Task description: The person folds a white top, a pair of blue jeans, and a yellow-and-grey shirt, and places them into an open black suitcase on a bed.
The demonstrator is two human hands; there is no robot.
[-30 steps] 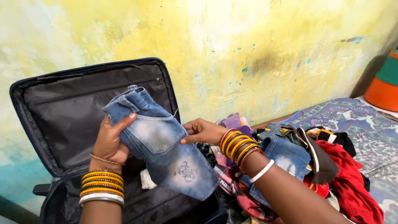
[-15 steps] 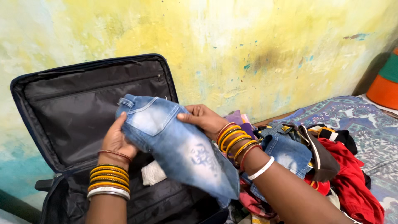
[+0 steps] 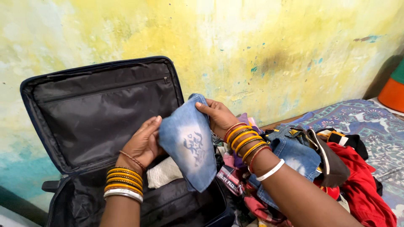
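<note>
- Yellow, patchy wall (image 3: 261, 38) fills the upper frame; an open dark suitcase (image 3: 101, 105) leans against it at left.
- Step in hand, as judged: folding a faded denim garment (image 3: 187, 141), held at centre frame above the case.
- Left hand (image 3: 143, 143) pinches its left edge; right hand (image 3: 216, 115) grips the top corner.
- Next move calls for a flat fold and free space inside.
- White cloth (image 3: 164, 172) lies in the case; a heap of clothes (image 3: 320, 159) crowds the lower right.

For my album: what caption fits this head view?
Both hands hold jeans over an open suitcase.
</note>
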